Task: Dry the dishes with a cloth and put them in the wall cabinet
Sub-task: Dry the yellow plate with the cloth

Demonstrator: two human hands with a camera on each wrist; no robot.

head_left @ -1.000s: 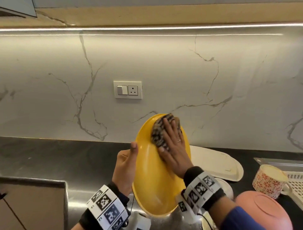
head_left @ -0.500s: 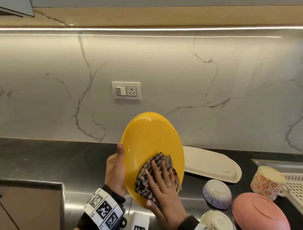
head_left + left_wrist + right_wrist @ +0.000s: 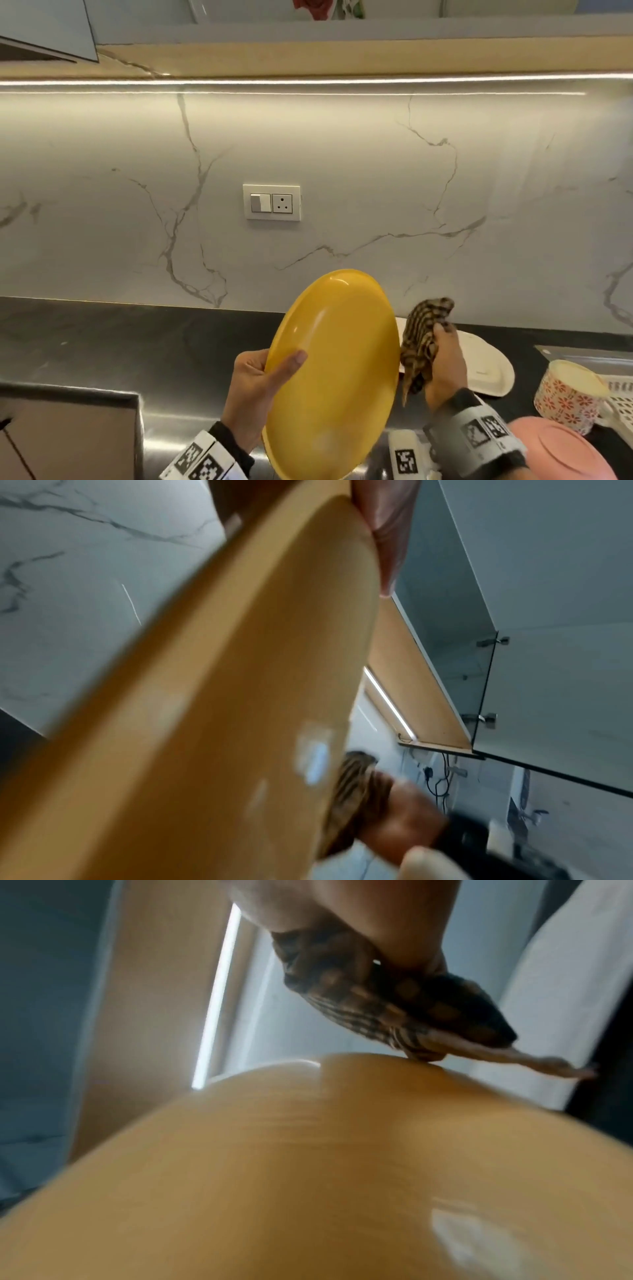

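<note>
A yellow oval plate (image 3: 335, 370) stands tilted on edge above the counter. My left hand (image 3: 260, 383) grips its left rim, thumb across the front face. My right hand (image 3: 442, 363) holds a bunched brown checked cloth (image 3: 423, 339) just off the plate's right rim, the cloth brushing the edge. The left wrist view shows the plate (image 3: 205, 696) close up and blurred, with the cloth (image 3: 352, 791) behind it. The right wrist view shows the cloth (image 3: 387, 999) pinched above the plate (image 3: 308, 1177). The wall cabinet (image 3: 342, 13) runs along the top.
On the dark counter (image 3: 120, 342) behind the plate lies a white oval platter (image 3: 486, 366). A floral cup (image 3: 568, 394) and a pink bowl upside down (image 3: 565, 448) sit at the right, beside a white rack (image 3: 620, 401). A wall socket (image 3: 272, 202) is on the marble backsplash.
My right hand has slid the cloth down the plate's face, then off it to the right rim. The view has tilted up, showing the cabinet's bottom.
</note>
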